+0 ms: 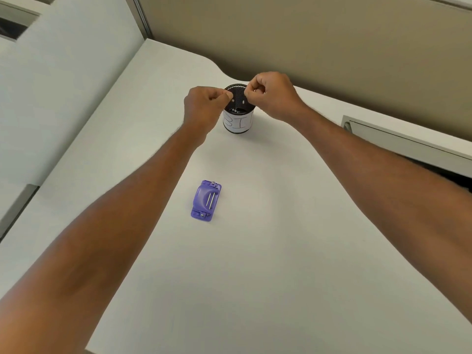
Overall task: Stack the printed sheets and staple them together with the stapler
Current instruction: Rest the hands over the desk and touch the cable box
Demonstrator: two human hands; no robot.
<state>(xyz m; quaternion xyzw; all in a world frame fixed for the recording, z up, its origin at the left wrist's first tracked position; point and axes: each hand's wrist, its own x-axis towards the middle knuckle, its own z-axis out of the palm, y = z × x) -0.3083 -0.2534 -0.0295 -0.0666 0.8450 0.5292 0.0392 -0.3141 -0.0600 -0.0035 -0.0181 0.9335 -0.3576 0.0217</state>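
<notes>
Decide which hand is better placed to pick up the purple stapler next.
Left, probably. The left hand hovers at the mesh cup almost straight beyond the purple stapler, which lies beside the left forearm; the right hand sits farther across.

Black mesh cup [238, 122] w/ white label (lettering partly hidden) upright on white desk [255, 264] nr beige partition [306, 34]

An office: white desk [255, 264], cubicle partition [319, 34], mesh cup [238, 122].

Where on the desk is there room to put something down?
The desk is bare right of the purple stapler and nearer than it, between the arms. It's crowded at the mesh cup, where the left hand and right hand hover.
</notes>
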